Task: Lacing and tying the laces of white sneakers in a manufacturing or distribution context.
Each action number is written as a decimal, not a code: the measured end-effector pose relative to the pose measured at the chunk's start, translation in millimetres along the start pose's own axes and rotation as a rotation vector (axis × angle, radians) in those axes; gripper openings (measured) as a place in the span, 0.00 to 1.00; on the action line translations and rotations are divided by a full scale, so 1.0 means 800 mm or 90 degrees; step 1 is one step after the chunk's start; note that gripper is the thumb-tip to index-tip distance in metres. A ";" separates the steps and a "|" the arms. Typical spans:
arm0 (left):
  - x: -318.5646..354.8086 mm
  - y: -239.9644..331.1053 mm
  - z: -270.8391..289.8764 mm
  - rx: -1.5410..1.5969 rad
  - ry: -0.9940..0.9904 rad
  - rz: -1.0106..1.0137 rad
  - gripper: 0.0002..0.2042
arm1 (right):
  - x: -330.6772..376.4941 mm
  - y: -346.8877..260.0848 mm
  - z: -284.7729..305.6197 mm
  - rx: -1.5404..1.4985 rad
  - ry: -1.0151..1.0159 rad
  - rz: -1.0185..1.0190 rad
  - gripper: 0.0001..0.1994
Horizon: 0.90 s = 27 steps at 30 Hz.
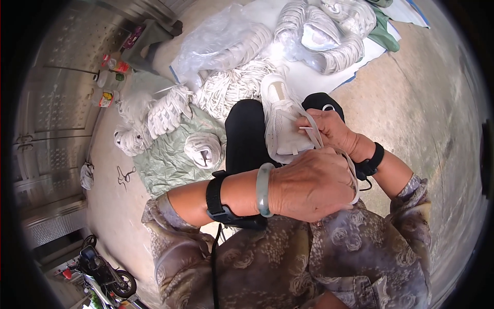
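- On my left, a crinkled green sheet (170,167) covers part of the floor; near its right edge sits a coiled white bundle (202,150).
- Beyond the sheet's far right corner, a loose heap of white laces (231,87) lies before the near edge of a clear plastic bag (221,38).
- The shoe (280,135) rests on my lap between my black-covered knees. Its rounded toe points away from me and its heel end towards my body; the long axis runs nearly straight out, the toe leaning slightly left.
- It is white with mesh-like sides, a beige patch on the toe and a pale lace (315,129) crossing its middle, loose at the near end.
- My left hand (314,183), back up, is over the near end of the shoe, its fingers curled under; I cannot tell what the tips hold. A strand of lace passes by the knuckles.
- My right hand (332,129) is beside the shoe's right side, fingers bent and drawn narrow, pinching the lace.
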<state>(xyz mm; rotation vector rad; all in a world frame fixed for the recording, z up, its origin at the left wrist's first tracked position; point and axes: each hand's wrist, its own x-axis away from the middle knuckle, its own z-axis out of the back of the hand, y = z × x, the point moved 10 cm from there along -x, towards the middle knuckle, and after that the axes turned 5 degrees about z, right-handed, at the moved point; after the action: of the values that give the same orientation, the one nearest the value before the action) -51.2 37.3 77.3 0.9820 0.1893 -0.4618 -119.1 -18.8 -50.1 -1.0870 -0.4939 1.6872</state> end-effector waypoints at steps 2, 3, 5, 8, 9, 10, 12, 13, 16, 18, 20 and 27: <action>0.015 0.001 0.017 0.003 0.046 0.010 0.05 | 0.024 0.008 0.025 0.000 -0.013 -0.031 0.08; 0.029 -0.003 0.026 0.005 0.049 0.043 0.04 | 0.043 0.018 0.034 -0.001 -0.042 -0.072 0.08; 0.065 -0.013 0.043 0.081 0.077 0.116 0.03 | 0.091 0.046 0.070 0.078 -0.045 -0.160 0.06; 0.137 -0.044 0.068 0.052 0.131 0.244 0.04 | 0.175 0.096 0.135 0.259 -0.013 -0.284 0.08; 0.168 -0.058 0.080 0.034 0.176 0.292 0.03 | 0.197 0.110 0.154 0.268 0.038 -0.289 0.08; 0.203 -0.079 0.089 0.011 0.209 0.381 0.03 | 0.228 0.136 0.165 0.304 0.047 -0.398 0.09; 0.296 -0.126 0.090 0.225 0.370 0.632 0.02 | 0.281 0.173 0.173 0.112 0.153 -0.584 0.13; 0.339 -0.146 0.090 0.233 0.411 0.748 0.03 | 0.279 0.172 0.162 0.128 0.072 -0.566 0.14; 0.405 -0.167 0.094 -0.162 0.232 1.001 0.04 | 0.251 0.150 0.129 0.287 -0.112 -0.529 0.16; 0.376 -0.167 0.108 -0.379 0.185 0.899 0.05 | 0.184 0.107 0.108 0.505 -0.146 -0.334 0.16; 0.307 -0.151 0.106 -0.392 0.320 0.620 0.06 | 0.128 0.078 0.091 0.359 -0.017 -0.248 0.14; 0.149 -0.200 0.062 -0.452 0.248 0.481 0.11 | 0.011 0.044 0.012 0.173 0.062 -0.155 0.08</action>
<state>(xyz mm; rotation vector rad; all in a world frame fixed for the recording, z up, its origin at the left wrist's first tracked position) -21.3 -113.1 -58.9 0.3720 0.2869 0.4809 -146.3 -23.1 -75.6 -0.8682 -0.3096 1.4326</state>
